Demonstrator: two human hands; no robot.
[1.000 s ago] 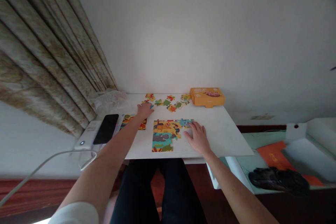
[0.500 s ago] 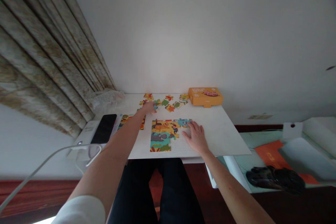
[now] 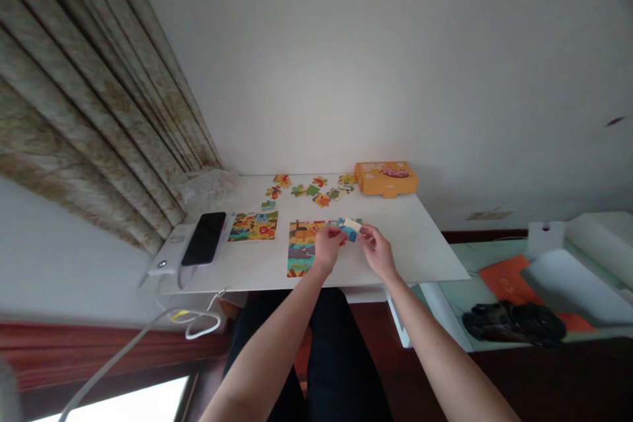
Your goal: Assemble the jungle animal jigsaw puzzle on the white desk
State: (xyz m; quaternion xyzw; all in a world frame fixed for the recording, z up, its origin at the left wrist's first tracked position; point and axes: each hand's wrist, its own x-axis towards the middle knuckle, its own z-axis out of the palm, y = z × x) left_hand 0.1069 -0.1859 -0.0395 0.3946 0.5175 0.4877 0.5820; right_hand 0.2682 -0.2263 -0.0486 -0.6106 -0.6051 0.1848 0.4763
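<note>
My left hand and right hand are up over the half-done jigsaw, fingers clenched on a pale-backed piece between them. Loose pieces and an orange box sit past the fingers on the worktop.

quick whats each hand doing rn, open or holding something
left hand: closed, seems to hold the blue jigsaw piece by its edge
right hand: closed, seems to pinch the same piece from the other side
</note>
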